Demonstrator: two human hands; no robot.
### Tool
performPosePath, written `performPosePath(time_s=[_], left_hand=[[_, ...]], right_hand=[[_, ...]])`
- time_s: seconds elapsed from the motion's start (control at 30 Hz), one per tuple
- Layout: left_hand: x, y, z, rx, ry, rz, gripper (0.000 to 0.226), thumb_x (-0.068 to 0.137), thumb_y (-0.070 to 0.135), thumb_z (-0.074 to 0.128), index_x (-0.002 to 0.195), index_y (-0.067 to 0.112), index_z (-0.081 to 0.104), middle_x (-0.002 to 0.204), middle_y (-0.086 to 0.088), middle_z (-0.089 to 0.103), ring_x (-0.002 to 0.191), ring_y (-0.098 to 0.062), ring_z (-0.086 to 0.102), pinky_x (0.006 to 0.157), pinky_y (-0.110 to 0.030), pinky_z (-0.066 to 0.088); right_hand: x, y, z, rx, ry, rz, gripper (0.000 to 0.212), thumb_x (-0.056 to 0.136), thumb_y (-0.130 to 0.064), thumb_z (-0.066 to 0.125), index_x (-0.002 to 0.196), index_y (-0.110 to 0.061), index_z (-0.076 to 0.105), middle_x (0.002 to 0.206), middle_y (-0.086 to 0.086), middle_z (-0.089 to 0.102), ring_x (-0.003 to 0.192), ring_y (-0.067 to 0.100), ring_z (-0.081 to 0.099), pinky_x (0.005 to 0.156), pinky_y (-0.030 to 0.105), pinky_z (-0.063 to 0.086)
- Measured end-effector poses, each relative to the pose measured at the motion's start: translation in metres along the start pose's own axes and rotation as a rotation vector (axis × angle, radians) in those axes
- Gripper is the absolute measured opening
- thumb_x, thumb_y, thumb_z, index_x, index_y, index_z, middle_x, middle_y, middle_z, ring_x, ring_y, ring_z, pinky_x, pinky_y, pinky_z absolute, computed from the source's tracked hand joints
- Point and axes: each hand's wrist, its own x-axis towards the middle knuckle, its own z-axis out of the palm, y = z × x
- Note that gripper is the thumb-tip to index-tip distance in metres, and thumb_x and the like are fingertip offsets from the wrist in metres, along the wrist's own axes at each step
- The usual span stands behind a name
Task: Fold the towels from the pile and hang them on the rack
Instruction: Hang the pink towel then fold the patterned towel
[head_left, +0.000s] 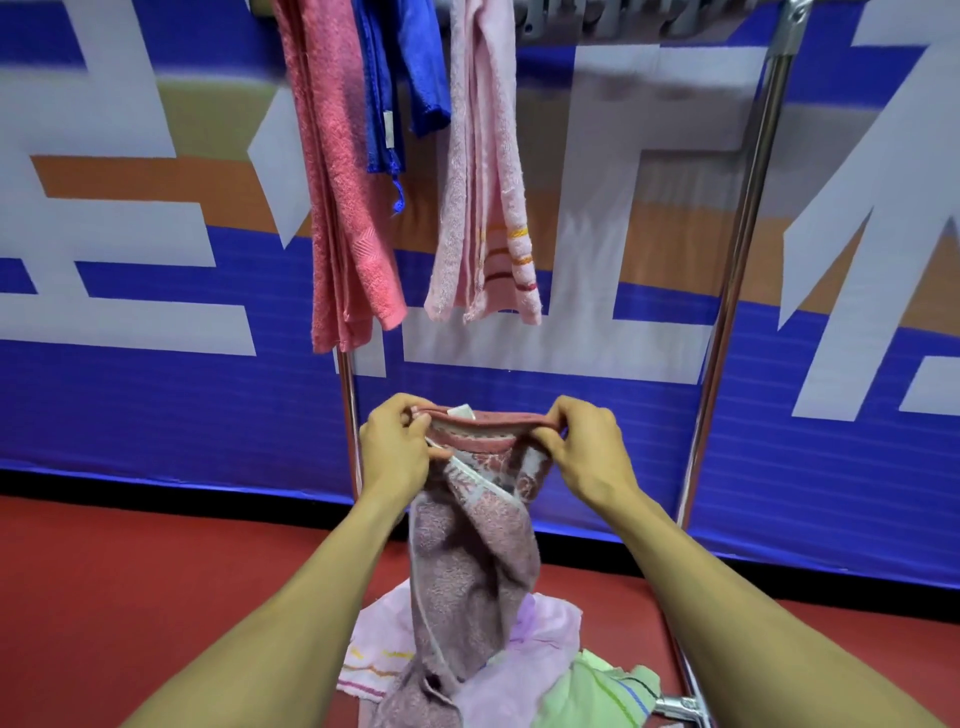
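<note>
A big blue banner (156, 415) is standing behind the metal rack (737, 260). A pink towel (343, 182), a blue cloth (400, 78) and a pale pink towel (483, 182) are hanging on the rack. Below the rack, the left hand (397, 447) and right hand (587, 447) are pinching the top edge of a mauve towel (467, 561). It is hanging down onto the pile (550, 675) on the red floor (156, 597).

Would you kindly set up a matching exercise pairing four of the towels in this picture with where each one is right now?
Things:
1. mauve towel
2. blue towel
3. coral towel
4. green towel

Places:
A. in the pile on the floor
B. far left on the rack
C. held at its top edge by the left hand and right hand
D. hanging between two pink-toned towels

Pairs: 1-C, 2-D, 3-B, 4-A
</note>
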Motion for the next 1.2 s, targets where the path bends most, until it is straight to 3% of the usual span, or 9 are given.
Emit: performPosePath(time_s=[0.2,0.33,0.43,0.57,0.67,0.77,1.0,1.1,1.2], left_hand=[[0.003,-0.011,-0.001,0.067,-0.174,-0.053,0.015,0.101,0.005,0.050,0.099,0.011,0.063,0.092,-0.001,0.075,0.064,-0.018,0.074,0.068,-0.041,0.063],[0.007,-0.015,0.000,0.030,-0.176,-0.117,0.014,0.097,0.004,0.058,0.108,0.012,0.057,0.108,-0.006,0.068,0.079,-0.016,0.073,0.073,-0.036,0.063],[0.004,-0.017,0.006,0.264,-0.127,0.059,0.037,0.088,0.013,0.072,0.119,0.017,0.051,0.120,-0.001,0.050,0.106,-0.015,0.054,0.090,-0.036,0.051],[-0.014,-0.011,0.023,0.397,-0.158,0.445,0.024,0.082,0.020,0.074,0.095,0.027,0.056,0.099,0.013,0.054,0.091,-0.006,0.050,0.075,-0.028,0.046],[-0.022,-0.018,0.035,0.527,-0.582,0.420,0.002,0.081,0.026,0.067,0.083,0.026,0.066,0.081,0.012,0.068,0.077,-0.006,0.062,0.074,-0.038,0.055],[-0.031,-0.030,0.043,0.714,-0.884,0.444,0.015,0.085,0.022,0.067,0.099,0.020,0.070,0.099,0.004,0.072,0.094,-0.017,0.066,0.084,-0.038,0.055],[-0.031,-0.037,0.036,0.936,-1.037,0.334,0.023,0.086,0.021,0.070,0.069,0.007,0.063,0.072,-0.013,0.063,0.076,-0.029,0.056,0.068,-0.034,0.047],[-0.030,-0.039,0.025,1.162,-0.988,0.254,0.033,0.091,0.031,0.066,0.073,0.010,0.047,0.096,-0.019,0.063,0.092,-0.040,0.060,0.072,-0.040,0.046],[-0.024,-0.039,0.022,1.093,-0.889,0.157,0.033,0.090,0.042,0.064,0.083,0.010,0.065,0.096,-0.007,0.068,0.091,-0.032,0.064,0.074,-0.039,0.050]], right_hand=[[0.003,0.000,0.001,0.218,-0.032,0.048,0.016,0.085,-0.021,0.075,0.083,-0.021,0.060,0.072,-0.005,0.064,0.066,0.011,0.057,0.059,0.026,0.044],[0.003,-0.002,0.003,0.294,-0.060,0.102,0.021,0.084,-0.018,0.077,0.103,-0.019,0.068,0.069,-0.001,0.062,0.060,0.017,0.062,0.063,0.034,0.054],[0.005,-0.004,0.001,0.357,-0.060,0.136,0.002,0.085,-0.011,0.075,0.084,-0.011,0.074,0.059,-0.001,0.067,0.045,0.011,0.060,0.058,0.034,0.058],[0.002,-0.006,0.001,0.356,-0.034,0.121,0.007,0.086,-0.013,0.073,0.079,-0.012,0.072,0.066,0.002,0.070,0.045,0.007,0.059,0.054,0.031,0.057],[0.002,-0.008,-0.001,0.359,-0.020,0.107,0.009,0.089,-0.013,0.070,0.080,-0.013,0.070,0.068,0.000,0.070,0.041,0.013,0.060,0.051,0.031,0.056],[0.001,-0.008,-0.004,0.374,-0.035,0.089,0.010,0.092,-0.012,0.068,0.082,-0.011,0.068,0.061,0.005,0.070,0.039,0.016,0.060,0.050,0.033,0.056],[0.006,0.003,-0.008,0.347,0.113,0.117,0.012,0.093,-0.007,0.064,0.082,-0.011,0.068,0.069,0.001,0.070,0.060,0.014,0.069,0.063,0.032,0.060],[0.007,0.007,-0.011,0.244,0.193,0.104,0.012,0.091,-0.009,0.066,0.082,-0.016,0.070,0.073,-0.009,0.065,0.069,0.008,0.063,0.064,0.030,0.054],[0.006,0.005,-0.010,0.243,0.133,0.053,0.010,0.090,-0.010,0.068,0.082,-0.016,0.070,0.072,-0.009,0.066,0.065,0.003,0.059,0.062,0.022,0.048]])
